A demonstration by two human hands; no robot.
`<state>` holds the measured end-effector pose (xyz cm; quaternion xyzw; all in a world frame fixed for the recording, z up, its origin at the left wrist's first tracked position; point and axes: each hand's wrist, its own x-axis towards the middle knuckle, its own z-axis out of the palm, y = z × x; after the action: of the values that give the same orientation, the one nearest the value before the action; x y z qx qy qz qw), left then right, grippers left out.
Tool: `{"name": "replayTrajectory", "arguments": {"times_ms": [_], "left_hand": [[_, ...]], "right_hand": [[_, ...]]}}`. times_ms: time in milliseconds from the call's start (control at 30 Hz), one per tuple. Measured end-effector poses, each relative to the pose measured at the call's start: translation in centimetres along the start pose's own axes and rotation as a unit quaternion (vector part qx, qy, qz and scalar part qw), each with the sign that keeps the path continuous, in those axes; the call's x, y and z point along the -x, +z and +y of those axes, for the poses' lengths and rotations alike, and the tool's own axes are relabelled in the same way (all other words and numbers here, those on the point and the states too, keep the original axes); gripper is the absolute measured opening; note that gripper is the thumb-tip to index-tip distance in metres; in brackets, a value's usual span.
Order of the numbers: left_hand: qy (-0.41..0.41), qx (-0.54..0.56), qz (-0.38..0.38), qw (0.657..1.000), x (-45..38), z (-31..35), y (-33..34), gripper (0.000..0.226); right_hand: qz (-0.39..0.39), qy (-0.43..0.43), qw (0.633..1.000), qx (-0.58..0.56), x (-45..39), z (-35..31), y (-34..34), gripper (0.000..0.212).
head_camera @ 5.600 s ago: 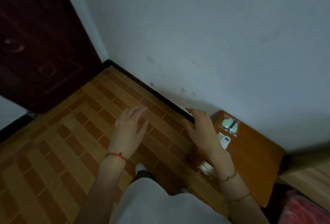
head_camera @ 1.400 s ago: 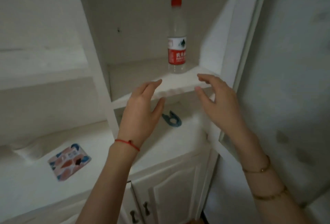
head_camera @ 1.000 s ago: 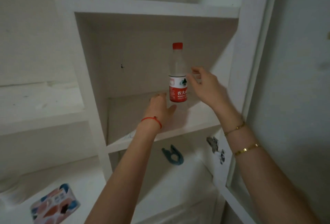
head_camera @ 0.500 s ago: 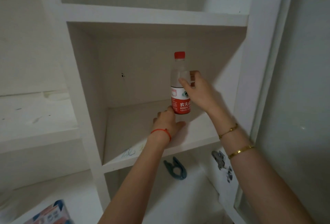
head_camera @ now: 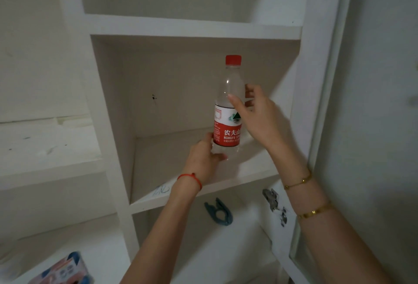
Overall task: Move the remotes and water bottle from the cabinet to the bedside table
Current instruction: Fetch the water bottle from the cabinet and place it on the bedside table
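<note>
Water bottle (head_camera: 228, 111): one, clear plastic, red cap, red and white label, upright in the middle compartment of a white cabinet (head_camera: 187, 28). Its base is hidden behind the left hand, so can't tell if it touches the shelf board or is just clear of it.

Surroundings: dim room, white painted shelving, bare light wall to the right of the cabinet frame. Shelf board has a blue scribble near its front edge.

Left to right:
- patterned pack (head_camera: 65, 270), one, blue and orange, blurred, on the lower counter at bottom left
- left hand (head_camera: 203, 159), red string on the wrist, curled around the bottle's bottom below the label
- blue clip (head_camera: 218, 212), one, lying in the compartment under the bottle's shelf
- right hand (head_camera: 257, 118), two gold bangles on the forearm, thumb across the front of the bottle at the top of the label, fingers wrapped behind
- metal hinge (head_camera: 273, 202), one, on the cabinet's right inner side

No remotes in view.

Versus half a second ago: both hands were already on the bottle; the right thumb now sits higher, and the camera is closer.
</note>
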<state>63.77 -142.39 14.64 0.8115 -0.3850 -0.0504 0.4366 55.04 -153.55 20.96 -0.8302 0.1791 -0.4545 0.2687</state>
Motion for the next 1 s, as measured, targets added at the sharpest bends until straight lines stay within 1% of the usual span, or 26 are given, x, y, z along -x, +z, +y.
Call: {"name": "replayTrajectory", "arguments": {"times_ms": [100,200,300,400,700,833,1000], "left_hand": [[0.012,0.021,0.009,1.0,2.4,0.0,-0.9,0.062],[0.02,0.076,0.01,0.997,5.0,-0.3,-1.4,0.055],[0.027,0.104,0.006,0.994,7.6,-0.7,-1.9,0.05],[0.023,0.133,-0.002,0.991,10.2,-1.2,-2.3,0.051],[0.019,0.154,-0.005,0.988,17.7,-5.3,-3.4,0.053],[-0.019,0.162,0.0,0.987,20.9,-7.8,-3.1,0.055],[-0.075,0.172,-0.006,0.982,24.2,-10.5,-1.9,0.052]], "right_hand": [[-0.003,-0.021,1.0,-0.008,1.5,-1.0,-0.7,0.054],[0.007,-0.049,0.998,-0.036,2.9,-1.5,-0.9,0.05],[-0.003,-0.066,0.996,-0.054,4.7,-2.3,-1.0,0.046],[-0.017,-0.074,0.994,-0.078,6.9,-3.4,-1.2,0.043],[-0.049,-0.042,0.989,-0.133,14.8,-5.6,0.0,0.042],[-0.069,-0.018,0.984,-0.161,18.4,-5.4,1.4,0.041],[-0.116,0.019,0.977,-0.179,22.3,-4.6,3.4,0.042]]}}
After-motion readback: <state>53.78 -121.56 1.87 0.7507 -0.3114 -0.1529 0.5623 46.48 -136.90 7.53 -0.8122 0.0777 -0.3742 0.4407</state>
